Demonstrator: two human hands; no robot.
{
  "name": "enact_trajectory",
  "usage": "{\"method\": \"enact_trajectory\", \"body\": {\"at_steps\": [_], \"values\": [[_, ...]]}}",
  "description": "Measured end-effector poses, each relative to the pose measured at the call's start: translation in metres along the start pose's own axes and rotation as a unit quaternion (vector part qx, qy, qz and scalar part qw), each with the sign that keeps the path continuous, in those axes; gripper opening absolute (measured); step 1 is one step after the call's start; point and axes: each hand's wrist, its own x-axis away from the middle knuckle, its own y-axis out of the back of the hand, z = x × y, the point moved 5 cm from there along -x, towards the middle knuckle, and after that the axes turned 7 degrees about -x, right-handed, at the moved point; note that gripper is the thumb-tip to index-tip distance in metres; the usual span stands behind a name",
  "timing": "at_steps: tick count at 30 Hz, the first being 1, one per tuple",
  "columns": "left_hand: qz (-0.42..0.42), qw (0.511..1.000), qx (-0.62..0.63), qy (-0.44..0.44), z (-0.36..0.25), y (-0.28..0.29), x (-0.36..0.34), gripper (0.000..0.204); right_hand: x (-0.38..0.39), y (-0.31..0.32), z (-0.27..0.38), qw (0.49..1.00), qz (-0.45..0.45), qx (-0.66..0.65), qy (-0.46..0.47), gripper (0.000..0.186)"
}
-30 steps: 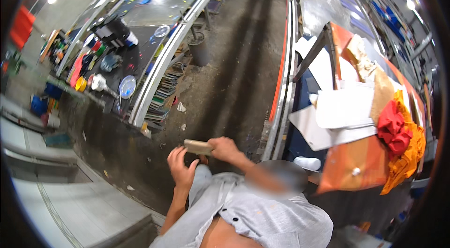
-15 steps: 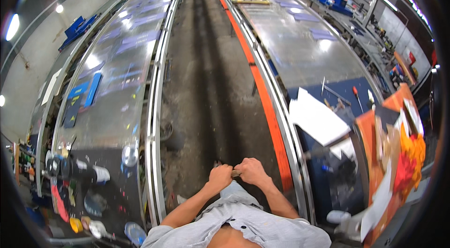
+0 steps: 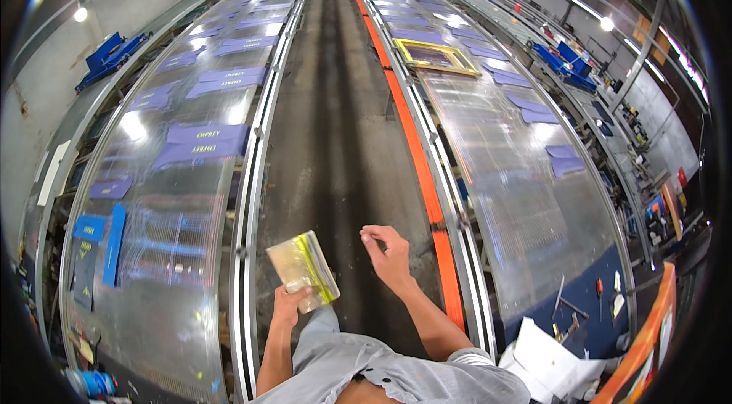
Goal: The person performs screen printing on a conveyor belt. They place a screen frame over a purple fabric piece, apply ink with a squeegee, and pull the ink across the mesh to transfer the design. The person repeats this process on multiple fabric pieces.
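1. Held upright over the dark concrete aisle floor (image 3: 335,144): a flat rectangular blade-like tool with a pale wooden body and a yellow-green edge strip (image 3: 303,270), low in the view and just left of centre.
2. Gripped at its lower corner by the left hand (image 3: 287,306), fingers closed round the bottom edge; best kept firm there, with the coloured edge clear of the shirt.
3. Just beside it, apart from it, the right hand (image 3: 389,255): empty, thumb and forefinger lightly pinched, remaining fingers loosely curled. Probably wise to bring it onto the free upper edge for a steadier two-handed hold.
4. To either side, long glossy print tables: the left table (image 3: 164,251) carrying blue fabric panels (image 3: 202,143), the right table (image 3: 526,198) behind an orange rail (image 3: 427,183).
5. Farther off, a yellow-framed screen (image 3: 435,57) on the right table.
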Motion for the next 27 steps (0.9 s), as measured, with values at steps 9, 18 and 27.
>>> {"method": "enact_trajectory", "body": {"at_steps": [9,18,27], "values": [[0.188,0.938,0.292,0.004,-0.153,-0.100,-0.301,0.052,-0.198,0.025,-0.183,0.975,-0.109,0.085,-0.172,0.027],[0.301,0.908,0.282,-0.069,-0.268,-0.200,-0.603,0.047,-0.430,0.117,-0.455,0.875,-0.376,-0.101,-0.289,0.018],[0.188,0.904,0.347,-0.167,-0.385,-0.211,-0.804,0.048,-0.689,0.242,-0.715,0.764,-0.550,-0.016,-0.337,0.030]]}}
